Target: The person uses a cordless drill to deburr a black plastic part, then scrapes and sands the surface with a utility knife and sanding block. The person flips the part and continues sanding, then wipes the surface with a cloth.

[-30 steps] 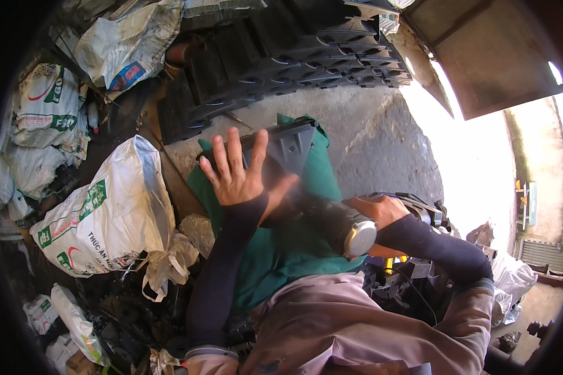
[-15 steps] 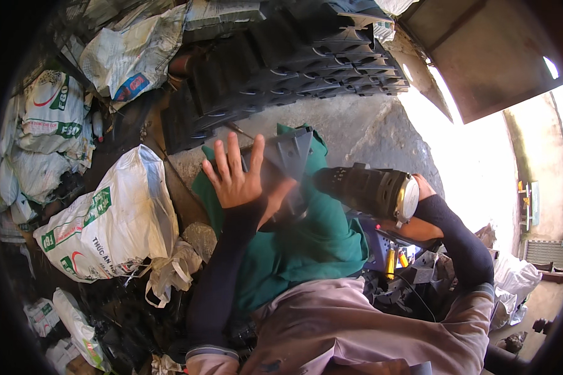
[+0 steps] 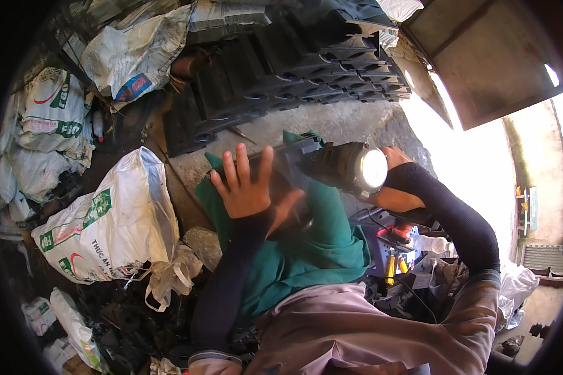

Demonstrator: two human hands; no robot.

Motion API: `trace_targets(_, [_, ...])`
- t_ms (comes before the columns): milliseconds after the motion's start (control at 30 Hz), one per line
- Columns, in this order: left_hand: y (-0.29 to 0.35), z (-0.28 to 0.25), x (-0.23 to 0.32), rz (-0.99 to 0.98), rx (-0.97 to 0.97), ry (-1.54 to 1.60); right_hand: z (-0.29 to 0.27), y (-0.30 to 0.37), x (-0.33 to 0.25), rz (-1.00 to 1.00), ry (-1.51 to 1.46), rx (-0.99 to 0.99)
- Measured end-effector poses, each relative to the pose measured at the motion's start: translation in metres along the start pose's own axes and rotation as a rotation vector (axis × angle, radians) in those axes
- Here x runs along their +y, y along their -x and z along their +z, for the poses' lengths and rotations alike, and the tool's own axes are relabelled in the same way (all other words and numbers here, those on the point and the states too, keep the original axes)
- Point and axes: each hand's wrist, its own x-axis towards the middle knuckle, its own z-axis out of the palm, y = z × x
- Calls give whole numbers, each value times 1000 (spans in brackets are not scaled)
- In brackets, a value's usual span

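My left hand (image 3: 249, 195) lies with its fingers spread over a dark plastic part (image 3: 286, 156), which rests on the green cloth (image 3: 331, 240) across my lap. My right hand (image 3: 395, 159) is wrapped round a black, barrel-shaped power tool (image 3: 343, 164) with a round silvery rear end. The tool's front end points left and meets or overlaps the part near my left hand; smearing hides whether it touches. Its grip is mostly hidden behind the barrel.
Black moulded plastic pieces (image 3: 288, 72) are stacked ahead on the concrete floor (image 3: 363, 122). To my left stands a white printed sack (image 3: 119, 225). At my right side, a blue-purple container (image 3: 376, 244) stands by yellow-handled tools (image 3: 391, 270) and a cable.
My right hand has brought the power tool up and left, closer over the part, and its rear end faces me more. The left hand has shifted slightly, still spread on the part.
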Motion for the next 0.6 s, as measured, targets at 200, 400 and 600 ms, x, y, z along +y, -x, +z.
trace_targets(200, [-2, 3, -4, -17, -6, 33, -3, -7, -12, -228, 109, -29])
trace_targets(400, [-1, -11, -8, 5, -71, 95, 14, -8, 5, -31, 123, 96])
trace_targets(600, [3, -22, -11, 63, -96, 103, 19, 38, 16, -98, 120, 136])
